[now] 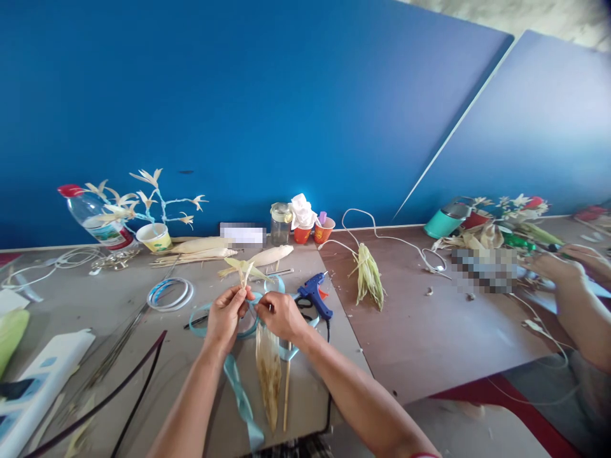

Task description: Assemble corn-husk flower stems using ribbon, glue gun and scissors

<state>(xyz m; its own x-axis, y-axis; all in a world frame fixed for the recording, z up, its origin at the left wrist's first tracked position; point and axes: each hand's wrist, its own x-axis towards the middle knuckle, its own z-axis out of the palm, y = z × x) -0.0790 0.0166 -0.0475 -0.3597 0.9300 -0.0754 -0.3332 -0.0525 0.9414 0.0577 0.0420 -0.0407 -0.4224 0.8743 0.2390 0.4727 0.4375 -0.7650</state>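
Observation:
My left hand [224, 319] pinches the base of a pale corn husk flower [244, 270], its petals pointing up. Close beside it, my right hand [282, 315] has thumb and fingers pressed together on light blue ribbon [243, 410], which loops around both hands and trails toward the table's front edge. The exact grip point is partly hidden by the fingers. A dry brown-streaked husk strip [268, 375] and a thin stick [286, 397] lie below the right hand. Just right of that hand rests a blue glue gun [315, 296], by black-handled scissors [304, 305].
Left stand a capped bottle [98, 222], husk flowers in a paper cup [153, 238], tape rolls [170, 294] and a power strip [45, 388]. Behind are a jar [281, 224] and red cups [324, 230]. A husk bundle [367, 277] lies right, near another person's arms [580, 305].

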